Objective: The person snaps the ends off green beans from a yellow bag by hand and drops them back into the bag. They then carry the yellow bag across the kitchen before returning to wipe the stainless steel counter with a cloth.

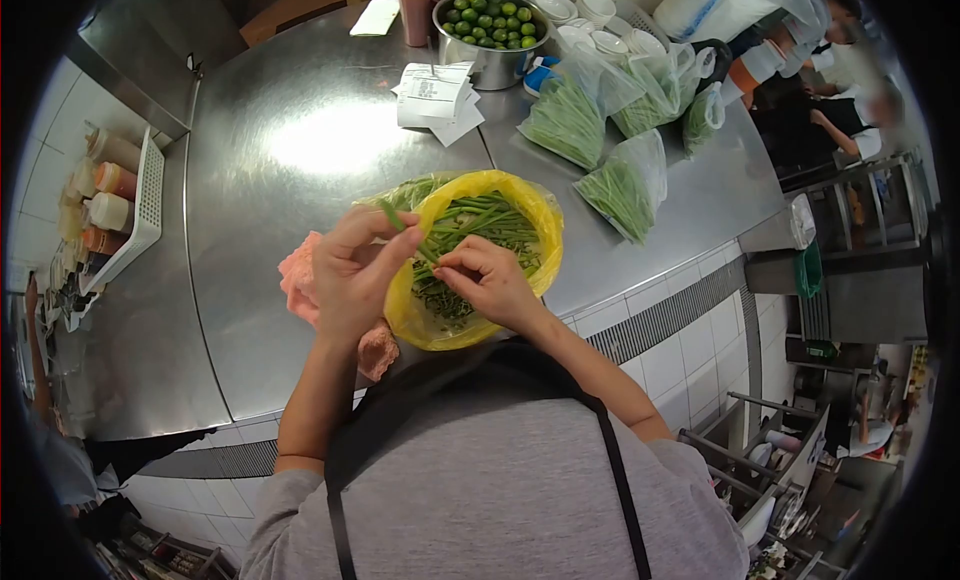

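My left hand (362,270) is closed on a green bean (391,216), pinching it with thumb and fingers so that one end sticks up. The bean's lower end reaches my right hand (492,282), whose thumb and fingertips are pressed together on it. Both hands are over a container lined with a yellow plastic bag (548,265). Inside lie long green beans (490,220) and, nearer me, many short cut-off pieces (440,302). Behind my left hand, a clear bag of green beans (412,190) lies against the yellow liner, partly hidden.
An orange-pink cloth (300,280) lies left of the yellow bag. Clear bags of green beans (622,190) lie at the right. Farther back are paper slips (432,92) and a metal pot of limes (490,65). A white basket of bottles (148,195) stands left. Other people are at both sides.
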`<action>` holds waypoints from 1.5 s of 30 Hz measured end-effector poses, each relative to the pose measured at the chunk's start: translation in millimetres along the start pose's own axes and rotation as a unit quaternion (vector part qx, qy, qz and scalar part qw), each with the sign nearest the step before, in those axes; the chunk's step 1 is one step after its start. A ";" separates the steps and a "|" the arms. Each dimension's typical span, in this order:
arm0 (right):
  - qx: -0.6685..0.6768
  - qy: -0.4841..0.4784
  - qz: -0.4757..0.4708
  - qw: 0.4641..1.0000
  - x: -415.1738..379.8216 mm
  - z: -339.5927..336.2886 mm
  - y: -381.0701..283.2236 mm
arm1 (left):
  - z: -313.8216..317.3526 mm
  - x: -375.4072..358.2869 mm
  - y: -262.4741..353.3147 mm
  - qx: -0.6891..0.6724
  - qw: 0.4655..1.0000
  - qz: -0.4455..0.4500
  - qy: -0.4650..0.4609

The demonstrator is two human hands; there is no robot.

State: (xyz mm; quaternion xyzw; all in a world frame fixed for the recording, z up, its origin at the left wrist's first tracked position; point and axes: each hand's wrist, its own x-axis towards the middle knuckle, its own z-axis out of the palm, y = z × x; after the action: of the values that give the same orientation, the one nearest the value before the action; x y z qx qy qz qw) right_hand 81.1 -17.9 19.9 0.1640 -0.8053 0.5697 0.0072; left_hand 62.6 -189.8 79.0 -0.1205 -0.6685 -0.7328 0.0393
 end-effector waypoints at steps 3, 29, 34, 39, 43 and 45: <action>-0.010 0.005 -0.030 0.999 -3.4 -3.5 -4.6 | -3.3 -0.3 -4.1 -0.051 0.998 -0.022 0.021; -0.293 0.004 0.014 0.956 -10.8 -26.2 27.9 | -29.3 -25.2 168.3 -0.233 0.840 0.313 -0.378; -0.324 -0.015 0.020 0.946 -12.4 -22.6 30.7 | -1.7 -28.3 167.0 -0.170 0.873 0.383 -0.248; -0.344 -0.015 -0.005 0.939 -12.0 -22.8 36.6 | -9.4 -9.1 162.3 -0.261 0.816 0.336 -0.392; -0.301 0.018 -0.028 0.953 -12.1 -31.0 17.6 | -19.5 -19.8 167.8 -0.263 0.845 0.256 -0.388; -0.297 0.023 -0.033 0.954 -13.6 -38.4 5.3 | -34.9 -8.0 148.9 -0.396 0.787 0.248 -0.402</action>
State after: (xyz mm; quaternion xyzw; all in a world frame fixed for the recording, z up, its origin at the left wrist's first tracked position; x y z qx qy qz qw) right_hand 85.8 22.4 25.8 0.1682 -0.9318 0.3079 0.0927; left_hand 98.6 -240.5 218.9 -0.5710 -0.2217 -0.7836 -0.1036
